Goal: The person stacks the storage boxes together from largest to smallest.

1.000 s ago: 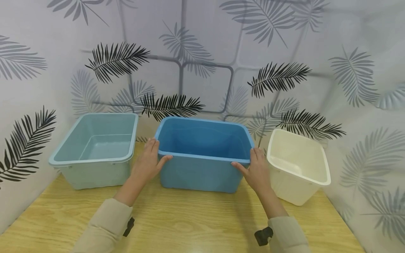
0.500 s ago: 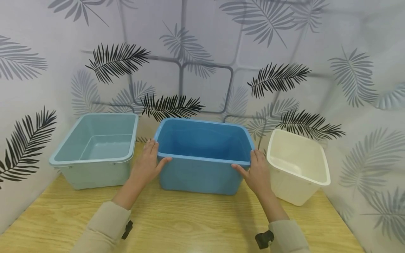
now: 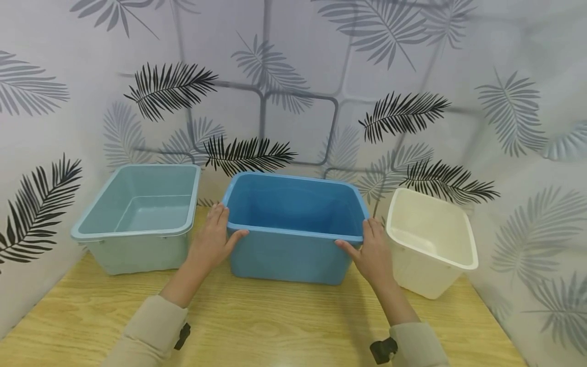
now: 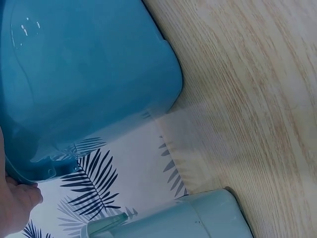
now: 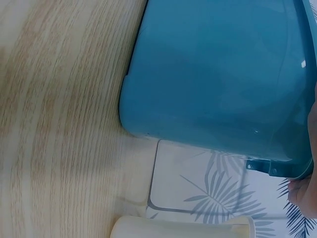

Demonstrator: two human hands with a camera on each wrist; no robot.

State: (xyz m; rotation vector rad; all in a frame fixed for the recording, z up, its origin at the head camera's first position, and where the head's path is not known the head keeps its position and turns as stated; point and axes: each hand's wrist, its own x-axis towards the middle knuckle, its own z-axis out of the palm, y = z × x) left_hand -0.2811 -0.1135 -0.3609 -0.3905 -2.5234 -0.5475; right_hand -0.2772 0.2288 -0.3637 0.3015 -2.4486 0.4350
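A blue plastic storage bin (image 3: pixel 289 257), with nothing visible inside, stands on the wooden table in the middle of the head view. My left hand (image 3: pixel 208 242) grips its near left corner, thumb over the front of the rim and fingers along the left side. At the near right corner my right hand (image 3: pixel 373 251) holds the rim the same way, thumb in front. Both wrist views show the blue bin's wall (image 4: pixel 94 69) close up, its base at the tabletop. Only part of the left hand (image 4: pixel 19 206) and right hand (image 5: pixel 307 191) shows there.
A pale blue-green bin (image 3: pixel 142 253) stands to the left, close to my left hand. On the right is a cream bin (image 3: pixel 422 275), set at an angle near my right hand. The wooden table (image 3: pixel 275 326) meets a leaf-patterned cloth (image 3: pixel 298 66) behind the bins.
The blue bin has slid slightly toward me, with both hands gripping its corners throughout. The other two bins stay in place.
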